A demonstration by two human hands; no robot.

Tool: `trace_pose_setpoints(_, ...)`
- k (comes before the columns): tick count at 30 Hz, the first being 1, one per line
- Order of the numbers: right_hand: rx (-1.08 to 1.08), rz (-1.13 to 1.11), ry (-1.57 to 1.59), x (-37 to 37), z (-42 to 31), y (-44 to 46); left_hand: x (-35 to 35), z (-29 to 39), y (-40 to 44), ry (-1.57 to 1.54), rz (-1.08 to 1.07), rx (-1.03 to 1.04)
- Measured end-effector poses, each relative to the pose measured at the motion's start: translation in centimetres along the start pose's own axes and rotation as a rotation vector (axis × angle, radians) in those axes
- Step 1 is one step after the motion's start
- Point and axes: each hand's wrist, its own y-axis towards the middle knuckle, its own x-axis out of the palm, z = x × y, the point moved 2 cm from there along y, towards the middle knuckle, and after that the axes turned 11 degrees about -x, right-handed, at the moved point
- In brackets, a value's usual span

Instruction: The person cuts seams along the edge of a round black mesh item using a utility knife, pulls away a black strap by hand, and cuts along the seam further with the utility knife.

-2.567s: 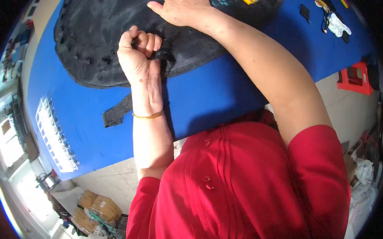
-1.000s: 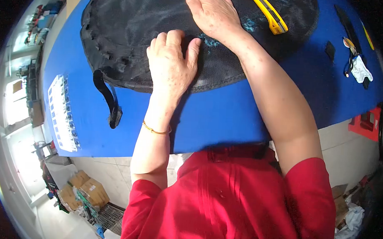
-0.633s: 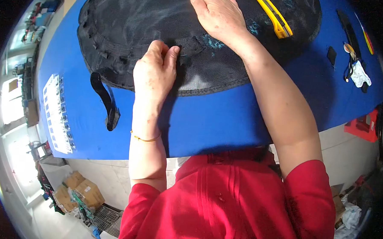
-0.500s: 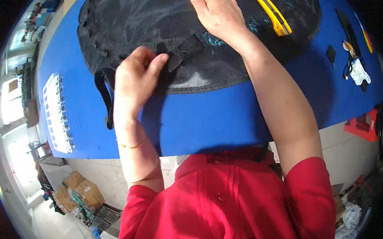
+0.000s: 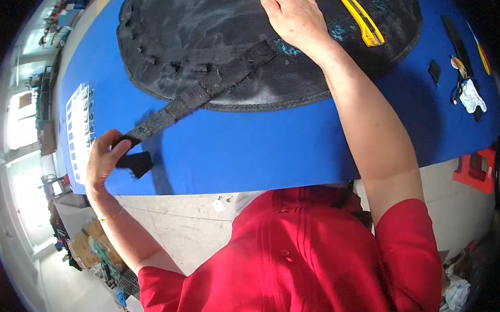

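Your L hand (image 5: 106,156) is out at the left of the blue tbl (image 5: 233,149), fingers closed w/ the blk strap (image 5: 177,107) pinched btwn thumb & fingers. Strap runs straight from there, far & right, over the near edge of the blk mesh piece (image 5: 211,26); its short end (image 5: 138,163) hangs just beside your grip. Your R hand (image 5: 294,16) is palm-down on the mesh, fingers bent, partly cut off at the top; can't tell if they grip anything. Yellow cutter (image 5: 363,21) lies on the mesh, right of that hand. Small blk scrap (image 5: 434,71) & white cloth (image 5: 472,97) lie on the tbl, farther right.
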Motion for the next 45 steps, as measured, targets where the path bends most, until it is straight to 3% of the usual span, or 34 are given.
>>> trace_pose_setpoints(4, -0.01, -0.011, -0.028, 0.1, 0.3, 0.0, -2.6, -4.6, 2.0, -0.008, 0.049, 0.018)
trace_pose_setpoints(6, -0.007, -0.029, -0.034, 0.0, 0.2, 0.0, -3.1, -5.4, 3.4, 0.083, 0.069, -0.133)
trace_pose_setpoints(7, 0.001, -0.035, -0.034, -0.1, 0.2, 0.0, -3.1, -5.9, 4.1, 0.279, 0.147, -0.215)
trace_pose_setpoints(8, 0.009, -0.042, -0.032, 0.0, 0.1, 0.0, -2.7, -5.3, 4.1, 0.279, 0.147, -0.217)
trace_pose_setpoints(10, -0.024, -0.013, -0.044, 0.5, 0.4, 0.0, -1.9, -3.0, 3.7, 0.812, 0.492, -0.326)
trace_pose_setpoints(12, -0.049, 0.011, -0.069, 0.6, 0.8, -0.3, -0.2, -1.1, 2.9, 1.041, 0.754, -0.078)
trace_pose_setpoints(14, -0.048, 0.048, -0.071, 0.6, 0.5, -0.3, 1.9, 6.2, 1.0, 0.474, 0.494, 0.148)
trace_pose_setpoints(16, -0.027, 0.007, -0.06, 0.1, -0.1, 0.0, 5.2, 12.6, -2.3, 0.124, 0.231, 0.385)
trace_pose_setpoints(17, 0.001, -0.032, -0.052, -0.1, -0.1, 0.0, 6.3, 16.0, -4.4, 0.119, 0.173, 0.634)
trace_pose_setpoints(20, -0.033, -0.025, -0.044, -0.1, 0.1, 0.0, 8.3, 22.6, -11.2, 0.201, 0.081, 1.086)
trace_pose_setpoints(21, -0.039, -0.038, -0.05, -0.1, 0.2, -0.1, 8.5, 23.3, -12.9, 0.029, -0.024, 1.105)
trace_pose_setpoints(22, -0.053, -0.036, -0.053, -0.1, 0.2, -0.1, 8.7, 24.1, -14.9, 0.019, 0.062, 1.175)
trace_pose_setpoints(25, -0.085, 0.015, -0.046, 0.0, 0.4, -0.2, 7.1, 26.4, -17.5, 0.042, -0.071, 1.105)
trace_pose_setpoints(30, -0.063, 0.027, -0.052, 0.1, 0.3, -0.1, 7.1, 28.2, -16.7, 0.015, 0.2, 1.476)
trace_pose_setpoints(35, -0.071, 0.08, -0.045, 0.3, 0.4, -0.6, 9.6, 28.8, -17.1, -0.227, 0.09, 1.464)
trace_pose_setpoints(37, -0.067, 0.048, -0.055, 0.1, 0.2, -0.1, 12.3, 27.6, -17.8, -0.147, -0.096, 1.448)
trace_pose_setpoints(40, -0.06, 0.054, -0.064, 0.4, 0.6, 0.0, 12.6, 27.9, -13.8, 0.133, -0.203, 1.309)
trace_pose_setpoints(41, -0.047, 0.034, -0.058, 0.4, 0.5, -0.1, 12.9, 27.0, -11.5, -0.338, -0.094, 1.159)
trace_pose_setpoints(42, -0.038, 0.051, -0.062, 0.4, 0.5, -0.1, 13.8, 26.8, -9.1, -0.036, 0.108, 1.074)
trace_pose_setpoints(43, -0.033, 0.053, -0.063, 0.4, 0.6, -0.2, 13.8, 26.5, -6.6, -0.276, 0.215, 1.017)
trace_pose_setpoints(44, -0.035, 0.061, -0.071, 0.6, 0.6, -0.2, 14.1, 26.1, -4.0, -0.299, 0.374, 0.807)
trace_pose_setpoints(45, -0.041, 0.07, -0.078, 0.7, 0.6, -0.1, 14.5, 25.5, -1.4, -0.257, 0.535, 0.737)
